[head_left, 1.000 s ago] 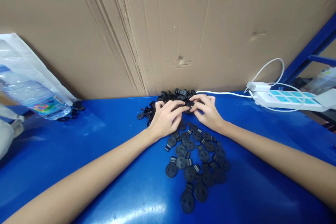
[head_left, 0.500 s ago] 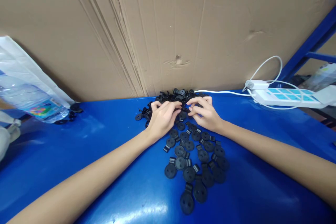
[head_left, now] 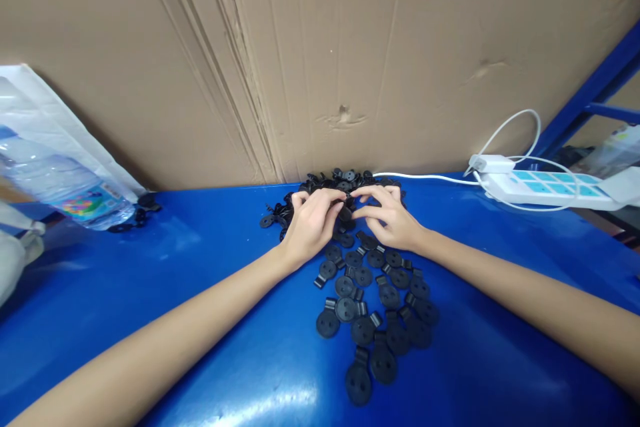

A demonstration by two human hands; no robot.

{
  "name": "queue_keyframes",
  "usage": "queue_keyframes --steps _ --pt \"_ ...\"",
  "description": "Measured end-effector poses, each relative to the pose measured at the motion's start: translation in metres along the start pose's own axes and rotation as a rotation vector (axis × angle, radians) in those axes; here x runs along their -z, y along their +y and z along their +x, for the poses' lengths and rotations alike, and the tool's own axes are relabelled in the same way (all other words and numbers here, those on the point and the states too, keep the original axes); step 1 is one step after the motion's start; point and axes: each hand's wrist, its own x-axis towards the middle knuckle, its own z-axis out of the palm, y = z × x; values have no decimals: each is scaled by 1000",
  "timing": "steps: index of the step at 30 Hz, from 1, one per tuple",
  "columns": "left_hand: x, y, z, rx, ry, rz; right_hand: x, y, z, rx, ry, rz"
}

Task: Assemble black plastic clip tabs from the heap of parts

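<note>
A heap of small black round plastic parts (head_left: pixel 333 183) lies against the cardboard at the back of the blue table (head_left: pixel 200 300). Nearer to me, several of the same parts (head_left: pixel 373 307) lie spread flat in rough rows. My left hand (head_left: pixel 313 227) and my right hand (head_left: pixel 390 220) meet at the front of the heap, fingertips curled and pinched together. Between the fingertips of both hands is one small black part (head_left: pixel 346 213), held just above the table. Both forearms stretch in from the bottom corners.
A brown cardboard sheet (head_left: pixel 325 60) forms the back wall. A water bottle (head_left: pixel 65 190) in a clear plastic bag lies at the left. A white power strip (head_left: pixel 545 188) with a white cable and plug sits at the right, beside a blue frame post (head_left: pixel 590 97).
Both hands have drawn slightly back from the heap and closer together, fingertips now pinching one part between them. The spread parts have not moved.
</note>
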Motion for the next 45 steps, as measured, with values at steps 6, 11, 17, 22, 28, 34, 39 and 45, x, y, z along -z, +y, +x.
queue_keyframes --steps 6,11,17,22,28,34,39,45 --pt "1 0 0 -37 59 -14 5 -3 0 114 49 39" --pt "2 0 0 -37 79 -18 4 -7 2 60 -22 -38" --pt "1 -1 -1 -68 66 -37 1 -3 3 -193 105 -96" --pt "1 -2 -1 -141 22 -64 4 -6 3 -57 20 -51" --pt "1 -3 -1 -176 -32 -79 2 -7 4 -26 20 -14" --pt "4 1 0 -125 -32 64 -2 -1 2 -66 153 32" --pt "4 1 2 -173 -61 119 -2 -1 2 -11 198 42" --pt "4 -1 3 -292 14 120 2 -6 3 46 124 30"
